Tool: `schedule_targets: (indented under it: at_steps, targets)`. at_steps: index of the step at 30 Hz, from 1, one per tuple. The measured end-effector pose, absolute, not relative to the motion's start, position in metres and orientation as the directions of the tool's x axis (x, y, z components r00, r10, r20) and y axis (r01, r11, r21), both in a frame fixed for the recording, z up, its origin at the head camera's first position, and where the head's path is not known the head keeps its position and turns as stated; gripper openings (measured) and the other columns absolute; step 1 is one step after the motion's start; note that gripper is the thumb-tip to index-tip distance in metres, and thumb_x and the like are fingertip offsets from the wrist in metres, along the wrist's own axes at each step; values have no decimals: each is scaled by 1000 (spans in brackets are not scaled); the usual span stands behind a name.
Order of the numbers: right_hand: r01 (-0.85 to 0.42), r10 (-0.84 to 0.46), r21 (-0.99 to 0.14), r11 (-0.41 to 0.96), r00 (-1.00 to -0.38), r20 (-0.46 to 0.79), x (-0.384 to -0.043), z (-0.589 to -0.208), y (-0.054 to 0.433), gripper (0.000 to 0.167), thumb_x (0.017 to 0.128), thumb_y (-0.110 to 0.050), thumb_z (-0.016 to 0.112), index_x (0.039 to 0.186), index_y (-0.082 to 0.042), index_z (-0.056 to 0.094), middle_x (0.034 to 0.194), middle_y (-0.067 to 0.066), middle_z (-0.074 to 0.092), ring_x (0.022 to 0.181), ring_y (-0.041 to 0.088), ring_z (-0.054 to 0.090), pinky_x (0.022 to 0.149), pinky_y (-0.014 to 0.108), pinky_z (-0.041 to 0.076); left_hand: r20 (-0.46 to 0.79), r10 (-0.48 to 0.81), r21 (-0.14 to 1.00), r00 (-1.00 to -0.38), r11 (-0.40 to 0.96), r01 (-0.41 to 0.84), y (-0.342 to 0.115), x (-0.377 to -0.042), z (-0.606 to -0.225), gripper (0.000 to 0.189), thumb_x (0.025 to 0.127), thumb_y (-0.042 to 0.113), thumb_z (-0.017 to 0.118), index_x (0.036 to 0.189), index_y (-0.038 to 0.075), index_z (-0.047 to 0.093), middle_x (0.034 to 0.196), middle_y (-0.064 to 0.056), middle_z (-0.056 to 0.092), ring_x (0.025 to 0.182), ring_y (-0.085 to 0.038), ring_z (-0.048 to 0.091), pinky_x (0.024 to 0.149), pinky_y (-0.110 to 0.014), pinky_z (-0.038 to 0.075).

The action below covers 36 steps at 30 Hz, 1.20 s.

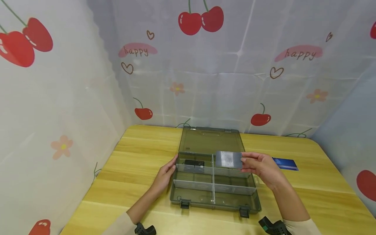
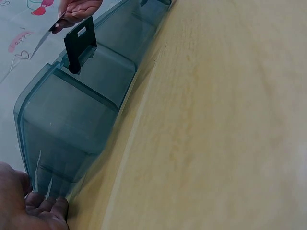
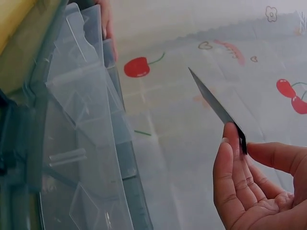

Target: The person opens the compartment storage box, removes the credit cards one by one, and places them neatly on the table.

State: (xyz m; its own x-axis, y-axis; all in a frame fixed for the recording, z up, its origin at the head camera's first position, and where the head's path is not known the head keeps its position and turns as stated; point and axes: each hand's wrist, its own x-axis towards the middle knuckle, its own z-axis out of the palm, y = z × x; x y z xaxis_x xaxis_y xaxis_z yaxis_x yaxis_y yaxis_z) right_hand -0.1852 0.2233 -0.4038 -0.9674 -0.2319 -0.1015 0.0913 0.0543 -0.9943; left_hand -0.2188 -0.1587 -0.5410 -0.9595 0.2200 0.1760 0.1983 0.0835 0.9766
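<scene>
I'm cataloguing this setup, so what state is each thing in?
Box: open, lid folded back
Front latches: unfastened
Dividers: standing upright
Grey card: raised in the right hand
Black card: inside the back-left compartment
Blue card: lying on the table
Left hand: against the box's left side

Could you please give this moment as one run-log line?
left hand: touching box; right hand: holding gray card above box; box: open, black card inside; blue card: on table
</scene>
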Motion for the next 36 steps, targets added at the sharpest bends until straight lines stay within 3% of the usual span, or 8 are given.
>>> schedule_targets:
  at_steps: [16,22,28,36]
  targets:
    - [98,-178,-993,58,-978,-107,-194,-406,248,50,102,-14,62,139,16,47,102,2,68,88,16,70,83,32,61,161,237,981,-958,68,182,-161,-216,-541,48,110,14,42,158,11,36,164,-1,31,152,-22,22,122,-38,20]
    - [111,-135,-992,55,-984,-118,-196,-406,260,38,102,-16,63,135,4,58,109,-3,62,88,16,67,82,31,61,161,240,982,-957,55,179,-160,-217,-541,48,110,14,42,158,11,36,164,-2,30,153,-22,21,122,-38,20]
    - [111,-131,-994,-7,-985,-110,-198,-408,272,16,102,-11,62,115,-16,70,109,-4,62,87,16,67,80,29,61,158,237,982,-958,62,177,-160,-216,-540,48,110,12,41,158,10,36,164,-2,30,153,-21,21,122,-37,20]
    - [83,-146,-993,-84,-987,-70,-201,-413,291,24,102,-5,59,105,-24,75,107,-7,67,82,16,71,77,29,62,160,234,982,-959,65,179,-159,-216,-539,48,110,12,42,158,10,36,164,-2,30,152,-22,22,122,-37,20]
